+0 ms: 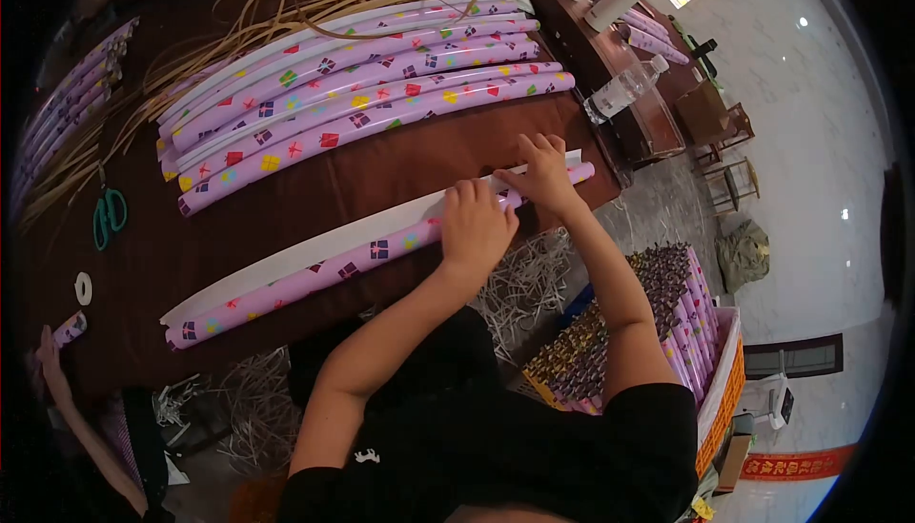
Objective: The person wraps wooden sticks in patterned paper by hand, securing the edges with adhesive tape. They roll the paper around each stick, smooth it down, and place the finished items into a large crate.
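Note:
A partly unrolled purple gift wrapping paper roll (355,258) lies slantwise along the near side of the brown-covered table. Its white underside shows as a long flap on the far side. My left hand (474,234) is closed over the roll right of its middle, fingers bent across onto the white flap. Close to the roll's right end, my right hand (545,178) grips the paper, thumb at the flap and fingers curled over it. The undersides of both hands are hidden.
Finished-looking purple rolls (381,94) lie stacked beyond, with brown strips (253,27) behind. Green-handled scissors (110,218) and a white tape roll (84,288) are at left, near another person's hand (50,356). An orange crate (721,409) of rolls stands lower right. A bottle (624,89) is upper right.

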{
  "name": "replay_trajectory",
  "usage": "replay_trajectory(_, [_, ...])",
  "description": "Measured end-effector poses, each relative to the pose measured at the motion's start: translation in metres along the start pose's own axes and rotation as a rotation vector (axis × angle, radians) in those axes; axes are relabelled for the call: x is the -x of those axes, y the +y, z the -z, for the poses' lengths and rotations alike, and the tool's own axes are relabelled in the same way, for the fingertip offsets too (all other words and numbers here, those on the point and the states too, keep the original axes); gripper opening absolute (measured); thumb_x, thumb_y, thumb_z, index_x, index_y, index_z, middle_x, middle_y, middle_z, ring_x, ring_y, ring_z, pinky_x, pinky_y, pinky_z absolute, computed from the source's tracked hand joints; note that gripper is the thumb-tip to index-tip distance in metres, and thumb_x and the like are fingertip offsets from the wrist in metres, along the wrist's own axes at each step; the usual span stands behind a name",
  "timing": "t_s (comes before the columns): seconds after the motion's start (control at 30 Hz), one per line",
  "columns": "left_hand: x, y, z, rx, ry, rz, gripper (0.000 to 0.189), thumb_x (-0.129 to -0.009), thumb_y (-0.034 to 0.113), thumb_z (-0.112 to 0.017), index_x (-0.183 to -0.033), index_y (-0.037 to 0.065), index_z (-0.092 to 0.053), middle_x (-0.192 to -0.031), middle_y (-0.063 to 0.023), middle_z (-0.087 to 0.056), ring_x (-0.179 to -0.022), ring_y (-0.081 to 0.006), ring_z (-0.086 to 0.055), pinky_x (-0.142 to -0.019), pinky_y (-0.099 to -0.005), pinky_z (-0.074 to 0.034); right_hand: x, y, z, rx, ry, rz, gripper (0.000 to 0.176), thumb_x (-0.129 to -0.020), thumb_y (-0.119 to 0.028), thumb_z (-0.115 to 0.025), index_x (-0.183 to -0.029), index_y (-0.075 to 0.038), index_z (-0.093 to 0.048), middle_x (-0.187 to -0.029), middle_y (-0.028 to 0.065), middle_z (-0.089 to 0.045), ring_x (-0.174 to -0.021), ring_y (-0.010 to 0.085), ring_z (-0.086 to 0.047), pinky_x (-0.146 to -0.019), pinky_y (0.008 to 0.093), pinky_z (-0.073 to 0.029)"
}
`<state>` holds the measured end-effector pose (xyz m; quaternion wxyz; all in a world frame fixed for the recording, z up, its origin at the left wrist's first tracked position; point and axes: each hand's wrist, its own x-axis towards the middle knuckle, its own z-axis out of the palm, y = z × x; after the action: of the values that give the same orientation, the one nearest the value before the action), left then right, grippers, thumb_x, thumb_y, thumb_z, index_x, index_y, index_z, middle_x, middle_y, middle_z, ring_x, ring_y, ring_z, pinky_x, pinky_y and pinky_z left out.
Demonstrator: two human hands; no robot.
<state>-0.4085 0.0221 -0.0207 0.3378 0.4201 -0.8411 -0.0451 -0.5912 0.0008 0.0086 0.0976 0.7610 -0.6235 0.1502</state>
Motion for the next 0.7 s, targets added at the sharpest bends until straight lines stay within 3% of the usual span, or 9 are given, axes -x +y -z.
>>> replay_trajectory(0.07, [-0.009, 0.014, -0.014, 0.064, -0.025, -0.024, 0.036, -0.084, 0.03, -0.062, -0.094, -0.004, -0.068, -0.095, -0.0146, -0.061, -0.094, -0.0286, -0.055, -0.087, -0.0399, -0.043, 0.0, 0.0, 0.0, 0.035, 0.057, 0.023, 0.048, -0.067, -0.036, -0.082, -0.1, -0.009, -0.061, -0.08, 0.0091, -0.06, -0.083, 0.0292, -0.057, -0.088, 0.0453, -0.036])
replay_trajectory(0.13, [-0.013, 0.023, -0.027, -0.065, 0.093, -0.077, 0.034, -0.083, 0.027, -0.061, -0.095, -0.004, -0.068, -0.097, -0.0136, -0.061, -0.094, -0.0273, -0.054, -0.085, -0.0383, -0.044, 0.0, 0.001, 0.0, 0.028, 0.052, 0.027, 0.049, -0.067, -0.036, -0.082, -0.101, -0.008, -0.061, -0.08, 0.0095, -0.06, -0.084, 0.0297, -0.058, -0.089, 0.0453, -0.036])
replay_trajectory(0.33, [-0.008, 0.017, -0.035, -0.035, 0.053, -0.111, 0.028, -0.082, 0.022, -0.06, -0.094, -0.003, -0.067, -0.101, -0.0125, -0.06, -0.095, -0.0256, -0.056, -0.082, -0.0357, -0.047, 0.004, 0.01, 0.013, 0.087, 0.095, 0.027, 0.048, -0.07, -0.04, -0.082, -0.099, -0.007, -0.062, -0.077, 0.0097, -0.062, -0.085, 0.031, -0.058, -0.093, 0.0441, -0.035])
replay_trajectory(0.4, [-0.008, 0.015, -0.035, -0.035, 0.039, -0.106, 0.025, -0.083, 0.022, -0.06, -0.09, -0.001, -0.066, -0.101, -0.0124, -0.06, -0.095, -0.026, -0.056, -0.081, -0.0358, -0.047, 0.006, 0.033, 0.023, -0.169, -0.023, -0.045, 0.046, -0.074, -0.042, -0.081, -0.099, -0.008, -0.062, -0.076, 0.0068, -0.062, -0.086, 0.0294, -0.058, -0.093, 0.0429, -0.035])
replay_trajectory(0.43, [-0.009, 0.015, -0.034, -0.03, 0.042, -0.114, 0.025, -0.083, 0.022, -0.06, -0.09, -0.001, -0.066, -0.101, -0.0124, -0.06, -0.095, -0.026, -0.056, -0.081, -0.0358, -0.047, 0.007, 0.043, 0.032, -0.184, 0.041, -0.054, 0.043, -0.077, -0.043, -0.079, -0.098, -0.009, -0.063, -0.075, 0.003, -0.063, -0.086, 0.0251, -0.06, -0.094, 0.0411, -0.034])
replay_trajectory(0.5, [-0.008, 0.015, -0.033, -0.045, 0.031, -0.111, 0.026, -0.084, 0.022, -0.06, -0.091, -0.002, -0.066, -0.101, -0.0126, -0.06, -0.094, -0.026, -0.056, -0.081, -0.036, -0.048, 0.01, 0.067, 0.061, -0.278, -0.127, -0.149, 0.04, -0.078, -0.042, -0.079, -0.098, -0.01, -0.063, -0.076, 0.0005, -0.065, -0.083, 0.0211, -0.061, -0.094, 0.0385, -0.034])
replay_trajectory(0.63, [-0.008, 0.015, -0.034, -0.054, 0.046, -0.113, 0.027, -0.084, 0.022, -0.06, -0.093, -0.002, -0.066, -0.102, -0.0129, -0.061, -0.095, -0.0261, -0.056, -0.081, -0.0363, -0.048, 0.025, 0.127, 0.068, -0.327, -0.228, -0.335, 0.043, -0.071, -0.042, -0.083, -0.096, -0.012, -0.064, -0.076, -0.0015, -0.064, -0.078, 0.019, -0.062, -0.093, 0.0366, -0.033])
replay_trajectory(0.7, [-0.009, 0.015, -0.032, -0.066, 0.065, -0.129, 0.028, -0.084, 0.022, -0.06, -0.094, -0.003, -0.066, -0.103, -0.013, -0.061, -0.095, -0.0262, -0.056, -0.08, -0.0363, -0.048, 0.032, 0.139, 0.059, -0.212, -0.142, -0.284, 0.044, -0.067, -0.042, -0.085, -0.094, -0.014, -0.064, -0.076, -0.0016, -0.063, -0.081, 0.0186, -0.062, -0.094, 0.0378, -0.033])
